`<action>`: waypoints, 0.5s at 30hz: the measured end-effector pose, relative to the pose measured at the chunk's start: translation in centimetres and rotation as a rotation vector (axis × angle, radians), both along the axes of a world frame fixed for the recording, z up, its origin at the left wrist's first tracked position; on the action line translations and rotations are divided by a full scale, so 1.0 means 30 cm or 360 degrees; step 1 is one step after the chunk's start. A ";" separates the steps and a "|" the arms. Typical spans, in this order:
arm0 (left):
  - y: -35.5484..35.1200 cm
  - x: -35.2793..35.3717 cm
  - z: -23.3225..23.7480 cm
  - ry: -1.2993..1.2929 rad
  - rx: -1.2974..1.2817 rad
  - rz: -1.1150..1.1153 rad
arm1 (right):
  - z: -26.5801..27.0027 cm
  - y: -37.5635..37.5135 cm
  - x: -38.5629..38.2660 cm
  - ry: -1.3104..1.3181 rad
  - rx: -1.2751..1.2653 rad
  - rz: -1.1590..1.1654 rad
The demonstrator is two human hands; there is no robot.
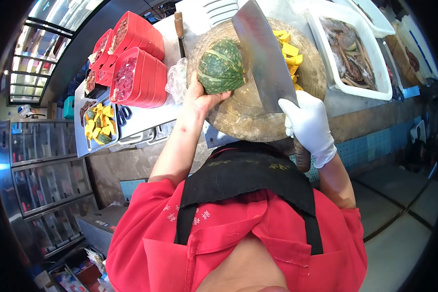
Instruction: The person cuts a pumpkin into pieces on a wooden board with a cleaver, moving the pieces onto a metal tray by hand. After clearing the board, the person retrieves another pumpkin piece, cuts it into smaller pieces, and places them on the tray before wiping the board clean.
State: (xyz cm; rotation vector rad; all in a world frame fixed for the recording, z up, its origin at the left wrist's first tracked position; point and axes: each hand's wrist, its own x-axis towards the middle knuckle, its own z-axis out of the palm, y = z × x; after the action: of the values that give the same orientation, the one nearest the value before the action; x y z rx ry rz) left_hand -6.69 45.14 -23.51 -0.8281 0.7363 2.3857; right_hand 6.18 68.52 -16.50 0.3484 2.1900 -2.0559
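A green-skinned pumpkin piece (222,65) rests on the round wooden chopping block (248,124), skin side up. My bare left hand (203,100) grips its near left side, thumb along the lower edge. In my right hand (310,124), which wears a white glove, is the handle of a large cleaver (264,56). Its broad blade stands over the block, just right of the pumpkin and apart from my left fingers. Beyond the blade, cut yellow pumpkin chunks (291,53) lie on the block, partly hidden by it.
Red tubs (138,80) of dark red contents stand at the left, near a tray of pumpkin chunks (100,124). A wooden-handled tool (179,24) and a clear plastic bag (176,80) lie beside the block. At the right sits a white bin (382,90) with greyish, seafood-like contents.
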 end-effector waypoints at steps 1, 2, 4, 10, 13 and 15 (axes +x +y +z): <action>0.020 0.011 -0.010 0.0005 0.0050 0.0052 | -0.001 -0.005 -0.007 0.0009 0.0003 -0.0003; 0.032 0.019 -0.018 0.0015 0.0098 0.0095 | 0.000 -0.014 -0.016 -0.0026 -0.0055 0.0007; 0.033 0.044 -0.051 0.0200 -0.0042 0.0057 | 0.001 -0.024 -0.025 -0.0001 0.0004 0.0084; -0.025 0.091 -0.024 0.2070 -0.2812 0.0206 | -0.047 -0.056 -0.030 0.0144 0.0364 0.0157; 0.038 0.081 0.143 0.2821 -0.2365 0.0006 | -0.033 -0.064 -0.034 0.0018 0.0231 0.0117; 0.059 0.003 0.180 0.3234 -0.2409 -0.0470 | -0.039 -0.061 -0.033 0.0004 0.0217 0.0084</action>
State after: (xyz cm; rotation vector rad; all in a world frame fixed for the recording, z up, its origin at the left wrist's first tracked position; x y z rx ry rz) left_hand -6.59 46.91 -18.10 1.6995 2.9254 1.1132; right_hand 5.19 66.68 -17.65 0.2977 2.3210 -1.8872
